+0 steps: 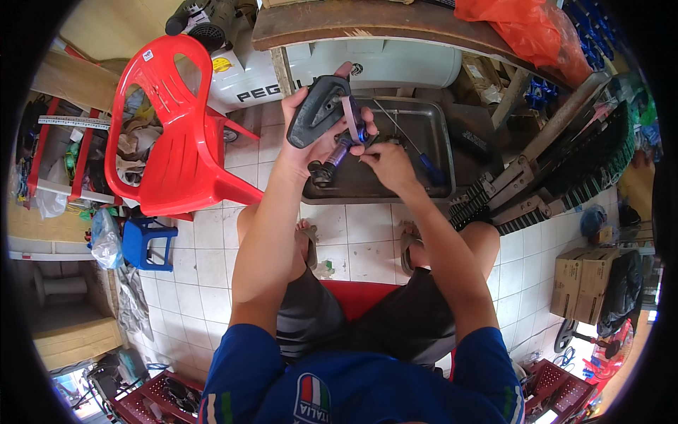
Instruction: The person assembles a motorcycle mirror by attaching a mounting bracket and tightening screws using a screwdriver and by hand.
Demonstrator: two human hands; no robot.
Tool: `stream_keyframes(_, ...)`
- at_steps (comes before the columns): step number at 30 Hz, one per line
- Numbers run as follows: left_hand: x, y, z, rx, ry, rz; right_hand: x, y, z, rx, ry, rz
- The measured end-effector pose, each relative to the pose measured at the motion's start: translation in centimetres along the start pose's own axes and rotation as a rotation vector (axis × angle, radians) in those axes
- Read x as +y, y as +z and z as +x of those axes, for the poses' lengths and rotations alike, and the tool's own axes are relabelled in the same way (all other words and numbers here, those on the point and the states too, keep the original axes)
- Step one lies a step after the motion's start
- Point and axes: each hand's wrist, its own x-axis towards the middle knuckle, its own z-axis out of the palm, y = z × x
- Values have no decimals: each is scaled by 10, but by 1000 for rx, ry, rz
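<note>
My left hand [323,146] is closed around a black teardrop-shaped part [316,116] joined to a purple-blue metal stem [339,150]; its exact kind is unclear. A grey arm links the two, and a black round end shows at the stem's lower tip. My right hand [390,167] is pinched beside the stem's blue joint; what its fingertips grip is too small to make out. Both hands are above a dark metal tray [450,152] on the floor. A blue-handled screwdriver [430,168] lies in the tray, right of my right hand.
A red plastic chair [173,152] and a blue stool [147,244] stand left. Behind the tray lies a white tank [417,67] beneath a wooden bench [381,20]. Dark slatted metal pieces [519,184] lean at the right, with cardboard boxes [580,283] nearer me.
</note>
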Motion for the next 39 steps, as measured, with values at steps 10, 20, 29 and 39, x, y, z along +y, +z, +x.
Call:
stream_keyframes(10,5,3,-3,28,-20,7,8,43,-5,-36,9,-472)
stream_keyframes(20,-1,9,0,-51,-25,-62,21,54,-4,-36,-28,-626)
stream_keyframes(29,3,12,-3,153,-18,115,-43,-36,-5,255,25,248)
stream_keyframes(39,-35,23,15,418,34,136,-62,-33,-47,70,-85,1010)
